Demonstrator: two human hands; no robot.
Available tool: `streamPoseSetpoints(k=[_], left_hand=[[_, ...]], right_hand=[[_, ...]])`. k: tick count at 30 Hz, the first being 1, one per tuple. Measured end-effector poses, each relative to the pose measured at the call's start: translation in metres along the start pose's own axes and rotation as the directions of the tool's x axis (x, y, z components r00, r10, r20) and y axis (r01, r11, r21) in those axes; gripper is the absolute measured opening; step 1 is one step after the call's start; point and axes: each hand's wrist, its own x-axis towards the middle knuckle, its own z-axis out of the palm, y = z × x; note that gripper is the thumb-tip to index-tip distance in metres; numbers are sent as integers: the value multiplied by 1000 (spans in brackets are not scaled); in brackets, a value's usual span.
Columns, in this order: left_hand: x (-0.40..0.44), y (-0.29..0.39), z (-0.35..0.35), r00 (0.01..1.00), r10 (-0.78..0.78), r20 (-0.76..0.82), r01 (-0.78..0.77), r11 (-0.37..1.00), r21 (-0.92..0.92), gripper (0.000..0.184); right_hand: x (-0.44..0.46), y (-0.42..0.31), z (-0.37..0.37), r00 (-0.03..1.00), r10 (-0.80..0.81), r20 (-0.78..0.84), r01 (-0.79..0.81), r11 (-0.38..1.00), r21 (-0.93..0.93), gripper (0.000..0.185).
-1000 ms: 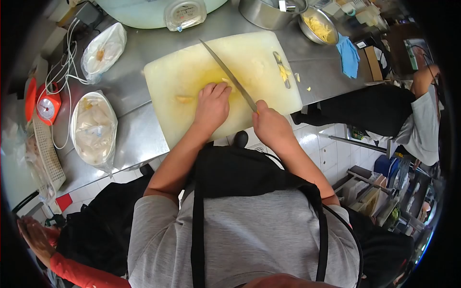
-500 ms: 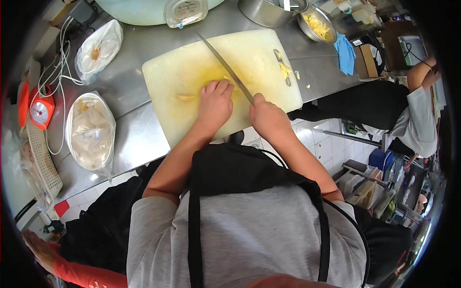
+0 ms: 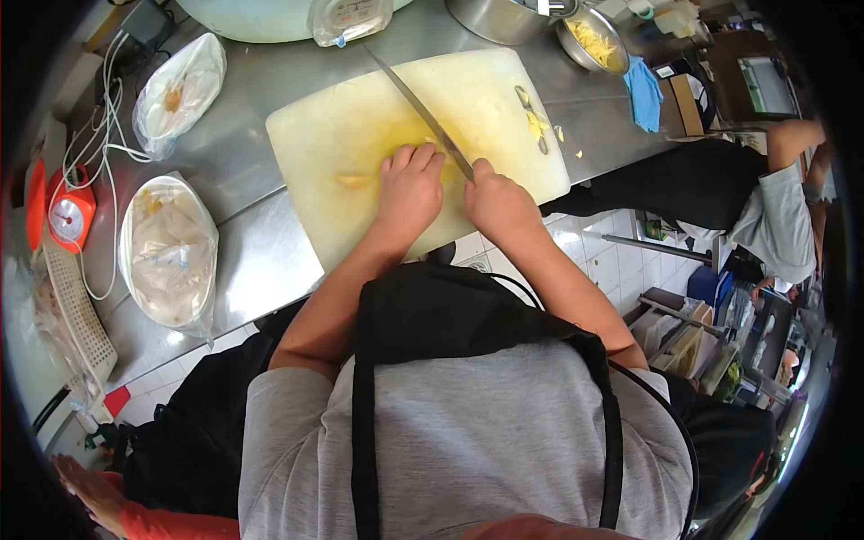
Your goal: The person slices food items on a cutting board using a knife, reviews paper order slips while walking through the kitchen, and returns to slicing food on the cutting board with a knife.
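Knife [image 3: 419, 107] with a long, narrow blade, its handle clamped in the right hand [image 3: 502, 205] of the person wearing the camera. From that grip the blade runs forward and to the left, slanting across a pale cutting board [image 3: 315, 135], its tip past the board's far edge.

The left hand [image 3: 409, 184] lies on the board left of the grip, fingers curled and close together, fingertips just beside the blade. A small yellow bit shows at those fingertips; whether they pinch anything underneath cannot be told.

Left of both hands, a yellow piece [image 3: 354, 181] lies on the board. Forward and right of the grip, yellow scraps [image 3: 537, 126] lie at the board's handle slot.

Farther out, beyond the board on the steel table [image 3: 247, 117], stand a metal pot [image 3: 493, 25] and a metal bowl [image 3: 572, 54] of yellow strips, with a blue cloth [image 3: 644, 94] near the bowl. Well left of the grip are two plastic-covered containers and a red dial scale [image 3: 70, 216]. To the right is another person [image 3: 776, 225].
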Motion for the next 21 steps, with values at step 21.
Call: streamPoseSetpoints(k=[21], left_hand=[[-1, -6, 2, 1000, -6, -7, 6, 998, -69, 34]], right_hand=[[11, -9, 3, 999, -8, -47, 9, 999, 35, 24]])
